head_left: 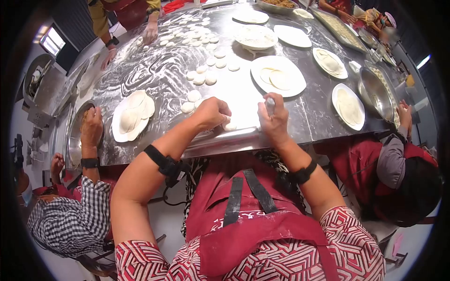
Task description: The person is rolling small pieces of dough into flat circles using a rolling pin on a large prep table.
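At the near edge of the steel table, my left hand [213, 114] is closed, with its fingertips on a small round piece of dough [229, 126]. My right hand [274, 119] is wrapped in a fist around a rolling pin [270, 105]; only its grey end shows above the fingers. Small flattened dough balls [193, 96] lie just beyond my left hand, with several more spread farther across the table. Beyond my right hand is a white plate [293, 89] bearing thin round wrappers [280, 79].
Flour covers much of the steel table [154, 93]. Left is a plate of stacked wrappers [133, 114], beside a co-worker's hand [92, 122] over a bowl of filling. Right are more wrapper plates and a metal bowl [376, 96]. Another co-worker's gloved hand [150, 33] rests opposite.
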The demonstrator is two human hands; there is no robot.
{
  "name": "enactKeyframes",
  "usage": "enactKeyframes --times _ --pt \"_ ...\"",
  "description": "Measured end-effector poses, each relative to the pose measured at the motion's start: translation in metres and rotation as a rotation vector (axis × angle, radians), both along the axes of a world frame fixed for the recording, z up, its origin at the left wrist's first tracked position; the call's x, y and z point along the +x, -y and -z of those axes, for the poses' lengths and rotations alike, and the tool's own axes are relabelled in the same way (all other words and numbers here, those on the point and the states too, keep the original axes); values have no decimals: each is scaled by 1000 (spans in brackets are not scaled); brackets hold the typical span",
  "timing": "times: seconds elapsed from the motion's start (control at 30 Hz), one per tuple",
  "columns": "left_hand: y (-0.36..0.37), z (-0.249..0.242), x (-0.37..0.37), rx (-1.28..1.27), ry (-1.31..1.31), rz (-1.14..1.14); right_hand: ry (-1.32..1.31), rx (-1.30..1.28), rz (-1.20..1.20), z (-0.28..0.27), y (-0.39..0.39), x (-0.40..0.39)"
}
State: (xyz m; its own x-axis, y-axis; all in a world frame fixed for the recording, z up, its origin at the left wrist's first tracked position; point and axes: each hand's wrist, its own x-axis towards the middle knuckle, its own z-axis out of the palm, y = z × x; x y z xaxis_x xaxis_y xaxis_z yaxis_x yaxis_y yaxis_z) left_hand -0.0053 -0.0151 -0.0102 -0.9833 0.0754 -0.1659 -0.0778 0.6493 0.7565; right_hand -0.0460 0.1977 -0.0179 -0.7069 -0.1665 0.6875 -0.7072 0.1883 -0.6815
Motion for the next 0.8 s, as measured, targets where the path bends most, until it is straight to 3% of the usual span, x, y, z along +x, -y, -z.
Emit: enactKeyframes --times 0.03,0.23,0.37,0.5,0.6,0.73,0.8 --pt "-3 -5 0 -36 -18 -13 -105 -24 33 2 11 -13" --pt "-12 -20 -2 -249 -56 -6 -32 44 35 0 26 -30" --pt "-15 -14 22 139 132 -265 5 4 30 1 0 5" --pt "-26 -12 30 -82 -68 -167 5 44 77 9 11 -10" --pt "-30 -26 13 -260 -50 -160 -49 42 98 2 28 -25" --pt "-26 -12 3 -238 -86 10 -72 90 110 2 8 -7" --pt "-20 -11 8 -149 -25 -40 -58 39 93 0 -9 21"
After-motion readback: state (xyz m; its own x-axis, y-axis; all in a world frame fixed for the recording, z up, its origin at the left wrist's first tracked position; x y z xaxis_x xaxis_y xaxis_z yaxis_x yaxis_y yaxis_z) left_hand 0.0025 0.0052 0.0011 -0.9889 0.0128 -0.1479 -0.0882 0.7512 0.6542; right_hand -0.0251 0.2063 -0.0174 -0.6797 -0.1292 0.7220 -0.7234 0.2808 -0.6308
